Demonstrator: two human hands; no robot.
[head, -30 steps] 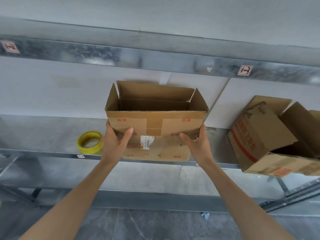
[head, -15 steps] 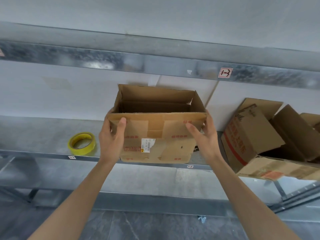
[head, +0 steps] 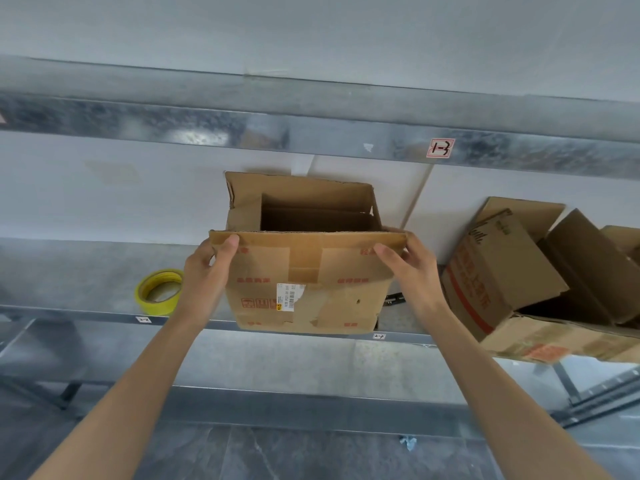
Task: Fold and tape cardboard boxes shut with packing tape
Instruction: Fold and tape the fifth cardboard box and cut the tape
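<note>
An open cardboard box (head: 304, 282) sits at the near edge of a metal shelf (head: 86, 271). The left hand (head: 207, 271) grips the near top flap at its left corner, and the right hand (head: 412, 268) grips the right corner. A yellow tape roll (head: 159, 292) lies left of the box; other boxes (head: 512, 271) lean at right.

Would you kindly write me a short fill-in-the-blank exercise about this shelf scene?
1. The tape on the shelf is ___ in colour.
2. It lies to the ___ of the box.
3. The box's top is ___, not taped.
4. The left hand and right hand each grip a corner of its near ___.
Missing words: yellow; left; open; flap.
</note>
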